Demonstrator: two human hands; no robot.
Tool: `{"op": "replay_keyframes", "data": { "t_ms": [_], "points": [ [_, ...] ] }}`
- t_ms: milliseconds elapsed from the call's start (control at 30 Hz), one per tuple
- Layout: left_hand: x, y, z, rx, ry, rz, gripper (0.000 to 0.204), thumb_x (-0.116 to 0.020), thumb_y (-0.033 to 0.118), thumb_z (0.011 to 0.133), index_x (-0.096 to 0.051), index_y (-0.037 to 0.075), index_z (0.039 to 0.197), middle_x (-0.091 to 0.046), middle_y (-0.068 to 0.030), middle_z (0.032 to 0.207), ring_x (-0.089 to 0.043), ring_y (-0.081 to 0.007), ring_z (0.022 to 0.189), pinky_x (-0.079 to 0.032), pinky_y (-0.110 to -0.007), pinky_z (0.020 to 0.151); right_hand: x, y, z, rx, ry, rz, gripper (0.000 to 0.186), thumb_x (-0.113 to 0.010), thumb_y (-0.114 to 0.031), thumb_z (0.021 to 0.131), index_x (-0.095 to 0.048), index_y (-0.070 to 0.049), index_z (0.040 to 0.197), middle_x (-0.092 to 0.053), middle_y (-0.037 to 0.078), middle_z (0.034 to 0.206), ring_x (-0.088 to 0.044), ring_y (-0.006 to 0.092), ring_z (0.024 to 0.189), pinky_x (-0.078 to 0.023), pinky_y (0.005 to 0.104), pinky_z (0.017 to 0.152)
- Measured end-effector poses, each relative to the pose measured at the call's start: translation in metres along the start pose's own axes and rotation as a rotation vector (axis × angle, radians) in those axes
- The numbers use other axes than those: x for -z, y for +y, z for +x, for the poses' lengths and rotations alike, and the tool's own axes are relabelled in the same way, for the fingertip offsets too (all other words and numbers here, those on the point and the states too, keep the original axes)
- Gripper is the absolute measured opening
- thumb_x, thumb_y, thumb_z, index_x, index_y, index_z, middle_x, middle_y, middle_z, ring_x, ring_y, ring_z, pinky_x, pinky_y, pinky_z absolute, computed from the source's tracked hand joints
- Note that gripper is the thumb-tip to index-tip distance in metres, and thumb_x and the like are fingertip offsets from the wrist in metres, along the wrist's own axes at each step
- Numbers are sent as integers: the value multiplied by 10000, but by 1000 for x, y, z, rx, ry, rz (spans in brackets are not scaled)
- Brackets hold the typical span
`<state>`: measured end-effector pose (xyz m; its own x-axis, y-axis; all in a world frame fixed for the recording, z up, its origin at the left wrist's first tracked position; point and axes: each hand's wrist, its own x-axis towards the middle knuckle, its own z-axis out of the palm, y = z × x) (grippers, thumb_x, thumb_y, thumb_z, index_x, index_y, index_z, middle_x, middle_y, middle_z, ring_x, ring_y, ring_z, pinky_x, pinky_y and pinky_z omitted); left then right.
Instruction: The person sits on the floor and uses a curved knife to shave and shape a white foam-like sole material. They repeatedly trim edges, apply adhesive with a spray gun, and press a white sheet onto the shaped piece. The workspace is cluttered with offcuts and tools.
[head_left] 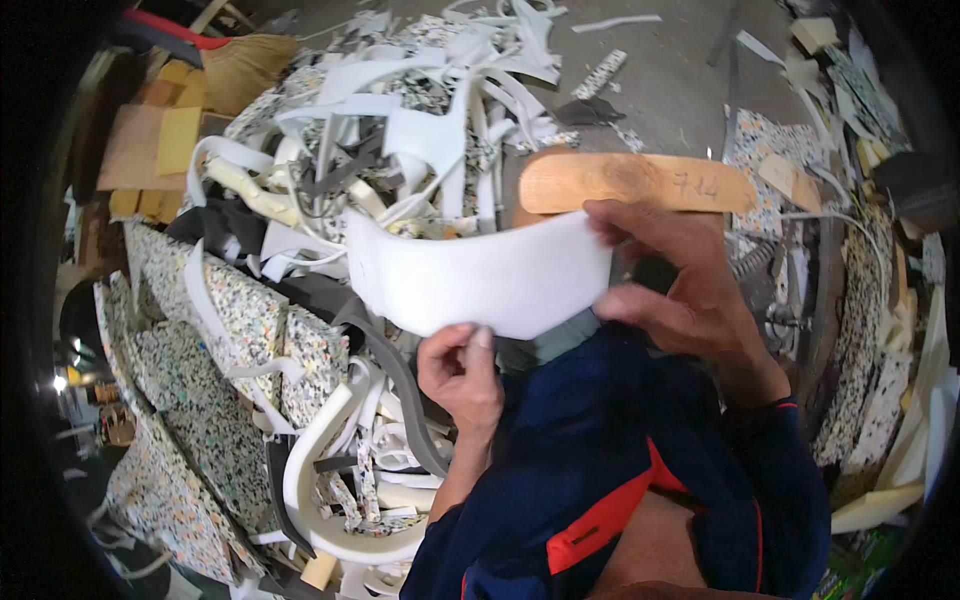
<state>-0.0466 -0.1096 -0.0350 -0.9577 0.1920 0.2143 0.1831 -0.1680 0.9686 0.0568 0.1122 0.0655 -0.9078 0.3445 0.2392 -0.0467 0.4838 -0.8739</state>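
Observation:
A curved white foam piece (480, 275) is held up in front of me, its ends bending upward. My left hand (462, 378) is closed in a pinch on its lower edge, with the thumb in front. My right hand (685, 285) grips the right end, fingers at the upper corner and thumb at the lower one. Just beyond the foam lies a rounded wooden board (610, 185) with handwriting on it. Greenish-grey fabric (565, 338) shows beneath the foam, in front of my dark blue clothing.
White foam offcuts (430, 135) are heaped ahead on the grey floor (665, 90). Speckled foam sheets (195, 400) lean at the left. Curved foam strips (310, 470) lie beside my left arm. A straw broom (245, 70) is at the far left; a metal spring (755, 262) is near my right hand.

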Motion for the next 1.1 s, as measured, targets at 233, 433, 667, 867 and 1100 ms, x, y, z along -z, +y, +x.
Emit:
{"op": "replay_keyframes", "data": {
  "t_ms": [233,433,667,867,1100],
  "points": [
    [-11,15,-22,-246,-769,268,134,-729,-18,771,-634,18,859,-704,-175,963,-693,-261,921,-546,-332,829,-4,4,-28,88,-5,-346,590,-834,-284,789,-616,-39,1278,-679,154,980,-666,332,829,-526,382,734],
    [-7,-16,18,344,-305,-375,641,-727,316,920,-324,87,1363,-482,-260,1410,-648,-347,1120,-580,-457,876,63,5,-40,-58,-249,-193,313,-775,-59,785,-687,4,1078,-677,158,850,-686,345,751,-527,408,636],
    [-34,-15,76,516,-432,-421,805,-747,354,908,-325,31,1512,-510,-202,1407,-613,-260,1153,-569,-407,890,89,-1,-41,-7,-337,12,339,-818,-47,677,-728,15,997,-664,145,797,-683,321,693,-512,394,592],
    [-27,-2,111,391,-616,-437,691,-755,40,829,-460,-39,1449,-656,-92,1092,-614,-98,841,-548,-225,648,88,-23,-34,76,-269,-208,304,-779,-134,661,-746,35,912,-657,139,804,-664,291,672,-494,361,580],
    [-75,61,158,170,-653,-25,626,-487,560,1025,-602,-3,1273,-589,-72,905,-527,-126,680,-426,-252,554,108,-68,-18,67,87,-851,286,-736,-137,729,-748,28,963,-569,85,837,-581,216,746,-474,319,667]
  ]
}}
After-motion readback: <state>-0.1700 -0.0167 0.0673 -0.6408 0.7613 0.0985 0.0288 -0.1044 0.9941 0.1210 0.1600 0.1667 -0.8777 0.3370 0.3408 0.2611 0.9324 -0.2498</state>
